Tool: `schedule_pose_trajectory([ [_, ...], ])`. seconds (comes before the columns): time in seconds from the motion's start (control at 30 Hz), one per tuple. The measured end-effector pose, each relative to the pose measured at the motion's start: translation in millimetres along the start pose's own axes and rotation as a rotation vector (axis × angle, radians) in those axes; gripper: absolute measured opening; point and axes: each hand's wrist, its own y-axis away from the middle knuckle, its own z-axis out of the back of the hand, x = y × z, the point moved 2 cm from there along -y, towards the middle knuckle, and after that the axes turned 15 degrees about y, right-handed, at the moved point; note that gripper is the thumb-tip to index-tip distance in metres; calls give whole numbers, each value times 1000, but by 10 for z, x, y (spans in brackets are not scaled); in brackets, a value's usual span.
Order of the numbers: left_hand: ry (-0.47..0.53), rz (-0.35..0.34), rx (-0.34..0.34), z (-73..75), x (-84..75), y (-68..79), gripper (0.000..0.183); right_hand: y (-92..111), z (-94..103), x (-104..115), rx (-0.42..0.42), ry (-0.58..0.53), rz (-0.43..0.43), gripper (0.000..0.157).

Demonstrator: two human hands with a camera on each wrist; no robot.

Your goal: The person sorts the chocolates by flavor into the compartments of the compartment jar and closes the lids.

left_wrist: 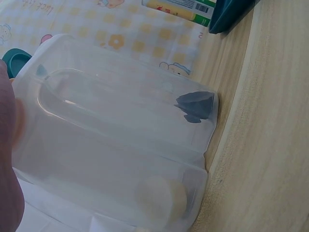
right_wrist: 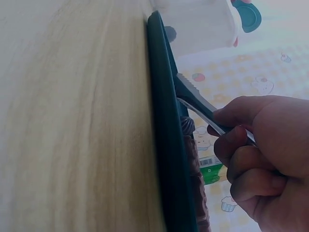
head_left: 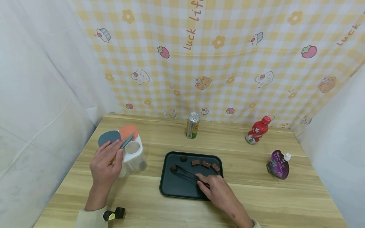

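1. Fingers (head_left: 204, 178) of the right hand (head_left: 220, 192) pinch black tongs (head_left: 188, 173), curled close; whether the tongs' tips squeeze anything, I cannot tell.
2. Leftward and slightly away from them, along the tongs' long axis, one round chocolate (head_left: 174, 168) sits between the tips on the dark tray (head_left: 171, 189); the right hand is nearer it than the left hand (head_left: 106, 161).
3. Left fingers lie over a clear lidded container (head_left: 134, 164); whether they grip it, I cannot tell.
4. Counted beyond the right fingers: two round chocolates, three rectangular chocolates (head_left: 206, 164); on the bench (head_left: 148, 205), one can (head_left: 191, 131) ahead, one red bottle (head_left: 258, 129) and one purple pouch (head_left: 279, 164) to the right.
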Motion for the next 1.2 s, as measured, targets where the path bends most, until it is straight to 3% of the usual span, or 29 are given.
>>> schedule_pose_trajectory([
  [0.47,1,5,2,2,1,0,50,17,10,1,-35,22,-10,30],
  [0.7,-5,22,10,11,6,11,50,-20,35,43,-101,-38,-8,33],
  [0.97,1,13,6,6,12,1,50,-206,189,210,-280,-24,110,32],
  [1.2,-9,25,6,11,6,7,50,-417,318,445,-319,-73,181,34],
])
